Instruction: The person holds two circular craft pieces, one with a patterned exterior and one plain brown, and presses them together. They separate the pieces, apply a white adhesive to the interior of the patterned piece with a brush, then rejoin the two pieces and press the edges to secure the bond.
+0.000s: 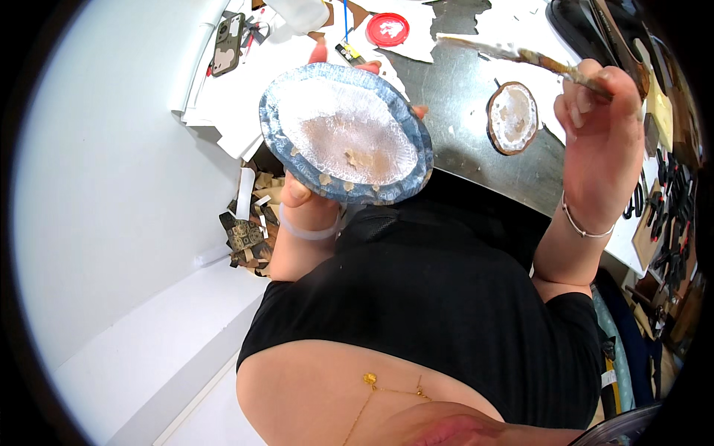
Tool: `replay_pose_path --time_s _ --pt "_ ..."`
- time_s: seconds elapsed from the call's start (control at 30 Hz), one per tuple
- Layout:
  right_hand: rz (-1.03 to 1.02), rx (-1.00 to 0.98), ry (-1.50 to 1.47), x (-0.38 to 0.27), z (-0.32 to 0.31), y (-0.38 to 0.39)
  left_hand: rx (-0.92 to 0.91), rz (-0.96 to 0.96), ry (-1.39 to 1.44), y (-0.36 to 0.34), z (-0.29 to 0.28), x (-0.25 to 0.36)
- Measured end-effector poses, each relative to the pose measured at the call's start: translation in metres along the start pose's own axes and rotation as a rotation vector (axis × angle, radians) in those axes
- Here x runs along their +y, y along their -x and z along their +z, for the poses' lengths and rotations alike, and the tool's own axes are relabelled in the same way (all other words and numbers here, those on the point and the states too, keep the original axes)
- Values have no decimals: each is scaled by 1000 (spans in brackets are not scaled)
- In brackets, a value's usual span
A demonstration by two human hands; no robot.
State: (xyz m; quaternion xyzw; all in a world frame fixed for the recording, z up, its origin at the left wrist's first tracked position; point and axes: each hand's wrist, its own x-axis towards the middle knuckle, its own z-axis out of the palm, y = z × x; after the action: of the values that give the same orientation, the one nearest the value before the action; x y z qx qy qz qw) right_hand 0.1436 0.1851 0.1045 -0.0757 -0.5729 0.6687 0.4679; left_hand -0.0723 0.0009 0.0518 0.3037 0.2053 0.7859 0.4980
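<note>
My left hand (299, 191) is wrapped round an oval piece (338, 126) with a mottled blue rim and a white, brown-tinged middle. Its thumb shows below the near edge and some fingertips show past the far edge; the palm is hidden behind the piece. Tan patches mark the lower rim. My right hand (606, 126) is raised at the right, its fingers pinching a thin, paint-stained paintbrush (547, 61) that points left, apart from the oval piece. On the table below it lies a smaller rounded piece (513, 117) with a brown edge and a white and cream inside.
A grey metal table top (446, 85) carries white paper sheets. At the back are a red lid (387, 30) with white paste, a translucent container (301, 13) and a phone (227, 46). Scraps (249, 230) lie below left; several black-handled tools (666, 208) stand right. A white wall (97, 186) borders the left.
</note>
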Motion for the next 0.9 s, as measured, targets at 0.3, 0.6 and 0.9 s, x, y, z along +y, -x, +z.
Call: replay_pose_path --time_s 0.3,0.6,0.9 --pt "245 134 -99 11 18 13 30 68 -169 2 7 -5" --pt "37 186 80 26 16 1 -61 70 -79 4 4 -12" --pt "10 122 0 17 6 1 -117 99 -28 8 11 -12"
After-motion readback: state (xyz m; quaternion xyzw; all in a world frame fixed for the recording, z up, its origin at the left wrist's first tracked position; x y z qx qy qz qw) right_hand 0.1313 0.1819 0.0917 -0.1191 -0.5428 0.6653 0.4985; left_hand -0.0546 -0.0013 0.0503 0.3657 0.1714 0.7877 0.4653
